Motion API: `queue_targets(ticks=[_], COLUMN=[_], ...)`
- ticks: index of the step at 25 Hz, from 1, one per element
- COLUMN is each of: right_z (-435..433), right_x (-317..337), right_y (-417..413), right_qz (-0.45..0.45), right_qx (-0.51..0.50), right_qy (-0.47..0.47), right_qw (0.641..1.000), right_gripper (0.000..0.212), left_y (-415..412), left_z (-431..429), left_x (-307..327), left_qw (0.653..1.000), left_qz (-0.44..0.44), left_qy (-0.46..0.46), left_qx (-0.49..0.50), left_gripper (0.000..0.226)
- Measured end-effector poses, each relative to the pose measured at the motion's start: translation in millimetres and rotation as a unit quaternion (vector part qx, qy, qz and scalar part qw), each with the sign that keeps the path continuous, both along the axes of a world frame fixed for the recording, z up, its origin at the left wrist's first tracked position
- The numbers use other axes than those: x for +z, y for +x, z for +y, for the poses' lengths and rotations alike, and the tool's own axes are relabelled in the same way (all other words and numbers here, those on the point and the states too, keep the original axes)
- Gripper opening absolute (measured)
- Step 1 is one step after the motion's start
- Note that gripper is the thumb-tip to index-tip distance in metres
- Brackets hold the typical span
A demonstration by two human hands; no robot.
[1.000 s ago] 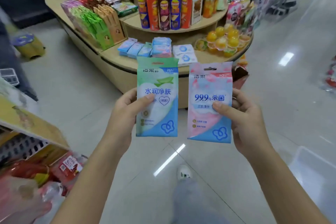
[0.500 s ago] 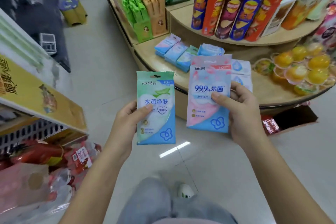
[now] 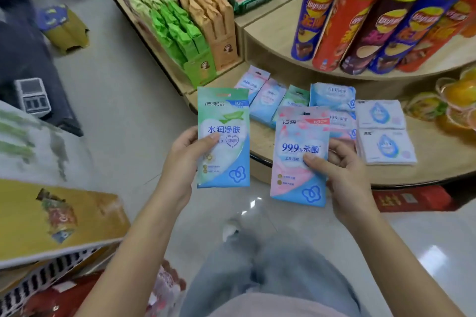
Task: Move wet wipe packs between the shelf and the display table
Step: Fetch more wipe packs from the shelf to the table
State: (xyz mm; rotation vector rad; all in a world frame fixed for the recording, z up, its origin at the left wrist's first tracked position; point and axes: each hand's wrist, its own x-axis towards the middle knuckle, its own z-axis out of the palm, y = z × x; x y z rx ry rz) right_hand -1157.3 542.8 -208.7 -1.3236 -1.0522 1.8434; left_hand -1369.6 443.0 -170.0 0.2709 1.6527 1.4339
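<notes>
Closer now than half a second back, the tiered desk looms over pale floor, wipe packs lying flat on it, while left hand has a grip on a green pack and right hand on a pink pack, fronts up, probably to match them.

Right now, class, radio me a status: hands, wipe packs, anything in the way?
Left hand grips green pack; right hand grips pink pack. Both held near display table. Other packs lie along its near edge.

Glossy plastic wipe packs; pale wood-look display table.
</notes>
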Motion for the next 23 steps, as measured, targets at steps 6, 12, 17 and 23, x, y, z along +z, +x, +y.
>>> queue_targets(ticks=[6, 12, 17, 23], right_z=[65, 159, 213, 218], right_x=[-32, -76, -125, -185], right_y=[-61, -142, -215, -251], right_qz=[-0.039, -0.086, -0.132, -0.184], right_qx=[-0.042, -0.012, 0.022, -0.031], right_qy=[-0.051, -0.083, -0.092, -0.109], right_qw=[0.997, 0.993, 0.987, 0.976], right_gripper=[0.034, 0.032, 0.031, 0.026], left_y=[-77, -121, -155, -192], left_z=[88, 155, 180, 198], left_x=[-31, -66, -96, -127], left_qw=[0.999, 0.995, 0.992, 0.987], left_qz=[-0.004, -0.045, -0.063, -0.074], left_qy=[-0.04, -0.085, -0.109, -0.143], left_qx=[-0.034, -0.002, -0.004, -0.027], left_gripper=[0.019, 0.025, 0.044, 0.033])
